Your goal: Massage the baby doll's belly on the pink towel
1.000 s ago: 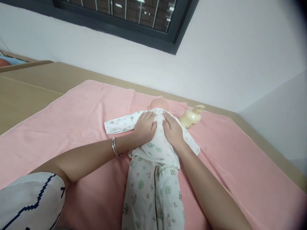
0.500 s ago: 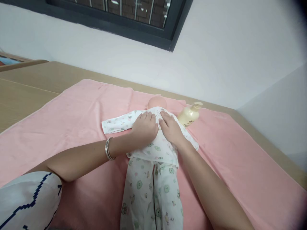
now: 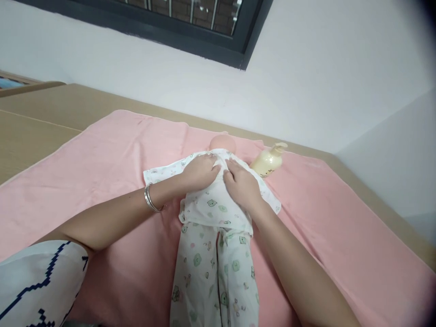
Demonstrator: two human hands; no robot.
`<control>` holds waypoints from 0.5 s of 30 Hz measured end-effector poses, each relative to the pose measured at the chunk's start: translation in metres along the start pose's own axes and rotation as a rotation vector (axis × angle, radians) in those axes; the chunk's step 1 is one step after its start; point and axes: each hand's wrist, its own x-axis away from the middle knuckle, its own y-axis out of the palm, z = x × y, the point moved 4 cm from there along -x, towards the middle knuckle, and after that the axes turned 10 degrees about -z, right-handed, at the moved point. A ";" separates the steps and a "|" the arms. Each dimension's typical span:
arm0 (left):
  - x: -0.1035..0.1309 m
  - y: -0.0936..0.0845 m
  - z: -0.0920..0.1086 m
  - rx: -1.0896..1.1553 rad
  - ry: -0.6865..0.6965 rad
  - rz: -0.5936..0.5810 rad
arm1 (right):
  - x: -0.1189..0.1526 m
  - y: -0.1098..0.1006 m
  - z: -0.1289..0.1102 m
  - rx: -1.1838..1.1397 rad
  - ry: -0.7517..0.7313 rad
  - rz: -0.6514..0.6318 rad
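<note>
A baby doll lies stretched out, its bald pink head (image 3: 222, 142) at the far end and turned so that no face shows. It wears a white printed top (image 3: 218, 213) and matching trousers (image 3: 197, 272) with green animal figures. My left hand (image 3: 200, 172) rests flat on the upper part of the top, thumb apart from the fingers. Beside it my right hand (image 3: 242, 184) lies on the other side of the top, fingers stretched toward the doll's neck. A small gap of cloth shows between the two hands.
A pale yellow pump bottle (image 3: 267, 162) leans beside the doll's right-hand sleeve. Under everything spreads a pink blanket (image 3: 112, 154) on a wooden table (image 3: 41, 111). Behind stand a white wall (image 3: 306, 81) and a dark-framed window (image 3: 235, 52).
My left hand has shifted a little to the left and flattened, its thumb spreading away from the fingers. My right hand has stayed nearly in place on the top.
</note>
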 end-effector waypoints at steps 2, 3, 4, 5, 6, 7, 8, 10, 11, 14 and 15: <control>0.007 0.005 0.007 -0.006 -0.018 -0.003 | -0.009 0.003 0.014 -0.065 -0.043 0.010; 0.010 0.008 0.010 -0.005 -0.020 0.001 | -0.013 0.004 0.019 -0.078 -0.059 0.017; 0.012 0.009 0.013 0.004 -0.019 0.006 | -0.015 0.005 0.021 -0.079 -0.069 0.023; 0.014 0.011 0.014 0.020 -0.018 0.008 | -0.016 0.005 0.021 -0.069 -0.075 0.025; 0.014 0.011 0.015 0.045 -0.020 0.006 | -0.014 0.006 0.019 -0.050 -0.066 0.027; 0.014 0.010 0.015 0.075 -0.026 0.002 | -0.012 0.005 0.014 -0.024 -0.039 0.027; 0.012 0.008 0.013 0.107 -0.030 -0.001 | -0.008 0.005 0.008 0.008 0.001 0.025; 0.007 0.003 0.010 0.167 -0.016 0.000 | 0.003 0.003 -0.007 0.087 0.088 0.015; 0.004 0.001 0.008 0.190 0.000 0.004 | 0.009 0.003 -0.014 0.129 0.115 0.007; -0.003 0.002 0.005 0.187 0.037 0.022 | 0.020 0.001 -0.030 0.210 0.110 -0.006; -0.004 0.005 0.005 0.160 0.041 0.036 | 0.020 0.001 -0.030 0.206 0.105 -0.003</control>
